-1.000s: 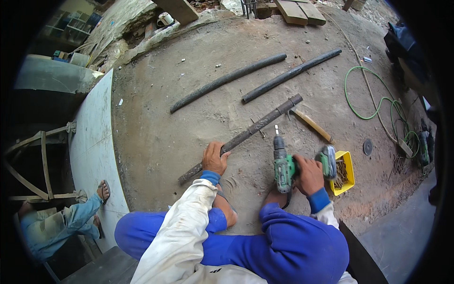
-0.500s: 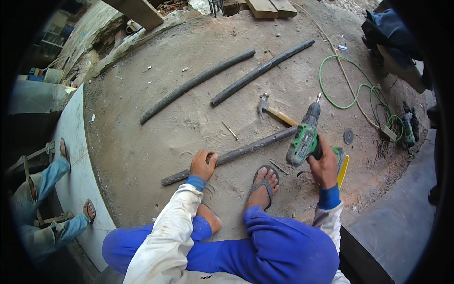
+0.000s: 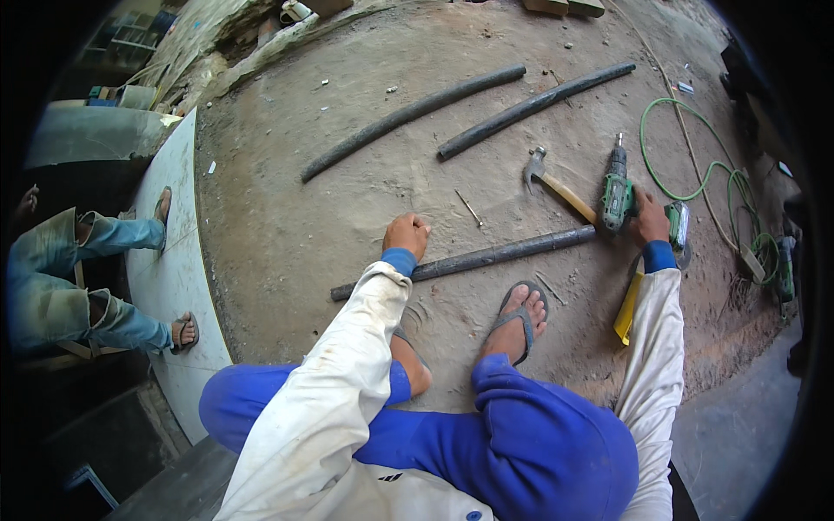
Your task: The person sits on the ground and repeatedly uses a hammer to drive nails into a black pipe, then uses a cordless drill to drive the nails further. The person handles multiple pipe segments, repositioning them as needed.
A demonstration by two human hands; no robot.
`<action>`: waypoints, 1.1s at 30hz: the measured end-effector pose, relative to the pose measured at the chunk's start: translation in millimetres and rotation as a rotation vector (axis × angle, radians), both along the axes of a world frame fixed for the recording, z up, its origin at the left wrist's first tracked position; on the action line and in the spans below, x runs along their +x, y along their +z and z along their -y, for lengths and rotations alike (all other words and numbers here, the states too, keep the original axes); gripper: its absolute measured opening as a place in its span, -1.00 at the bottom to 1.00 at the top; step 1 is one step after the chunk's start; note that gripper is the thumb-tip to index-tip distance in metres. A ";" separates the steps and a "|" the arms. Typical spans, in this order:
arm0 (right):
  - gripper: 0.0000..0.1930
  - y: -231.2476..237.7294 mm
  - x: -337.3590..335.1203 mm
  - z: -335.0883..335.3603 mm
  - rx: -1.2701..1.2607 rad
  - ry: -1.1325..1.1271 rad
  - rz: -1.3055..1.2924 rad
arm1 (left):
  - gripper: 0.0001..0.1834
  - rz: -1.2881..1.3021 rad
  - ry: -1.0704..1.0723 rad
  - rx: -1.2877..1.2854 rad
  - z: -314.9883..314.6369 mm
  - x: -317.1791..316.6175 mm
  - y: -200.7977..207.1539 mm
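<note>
My right hand [image 3: 651,219] grips the handle of a green and black cordless drill [image 3: 618,195], whose bit end points away from me, low at the ground. My left hand [image 3: 407,236] is curled closed just beyond a dark pipe [image 3: 504,252] that passes by its wrist; anything inside the fingers is hidden. That pipe lies on the dirt beyond my sandalled foot [image 3: 519,321]. A claw hammer [image 3: 563,194] with a wooden handle rests left of the drill. Between the hammer and my left hand lies a long screw or bolt [image 3: 469,208].
Two more dark pipes, one curved [image 3: 417,119] and one straighter [image 3: 539,113], lie farther out. A green cable [image 3: 645,143] loops at the right. A yellow-handled tool [image 3: 627,317] lies beside my right sleeve. Another person's legs [image 3: 122,239] are at the left on a pale board [image 3: 187,260].
The drill has moved away from me and down toward the ground in my right hand. My left hand has shifted off the pipe to its far side and its fingers have curled in.
</note>
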State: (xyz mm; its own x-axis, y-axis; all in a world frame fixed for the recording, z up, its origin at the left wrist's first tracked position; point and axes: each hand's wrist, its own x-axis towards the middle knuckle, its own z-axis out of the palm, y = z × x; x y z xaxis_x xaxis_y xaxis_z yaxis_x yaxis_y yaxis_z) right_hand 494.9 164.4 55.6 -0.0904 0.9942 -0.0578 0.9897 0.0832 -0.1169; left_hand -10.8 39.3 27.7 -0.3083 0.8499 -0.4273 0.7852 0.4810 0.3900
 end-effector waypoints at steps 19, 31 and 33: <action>-0.69 -29.2 -144.8 -2.0 0.154 -0.032 -0.762 | -0.76 0.662 0.359 0.235 104.9 68.0 -22.0; -0.61 101.8 -70.1 134.8 0.370 -0.263 -1.805 | -0.79 0.524 0.366 0.495 63.9 53.4 -4.4; -0.55 100.7 -82.9 166.0 0.131 -0.386 -1.786 | -0.79 0.625 0.467 0.496 47.3 44.1 -3.1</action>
State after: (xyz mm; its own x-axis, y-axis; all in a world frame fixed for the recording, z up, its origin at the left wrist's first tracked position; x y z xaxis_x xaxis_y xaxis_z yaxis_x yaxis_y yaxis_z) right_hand 411.9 -1.6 156.3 0.2592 0.9616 -0.0899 -0.3331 0.0016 -0.9429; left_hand 33.4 -8.0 24.6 -0.5022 0.8273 -0.2516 0.1309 0.3603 0.9236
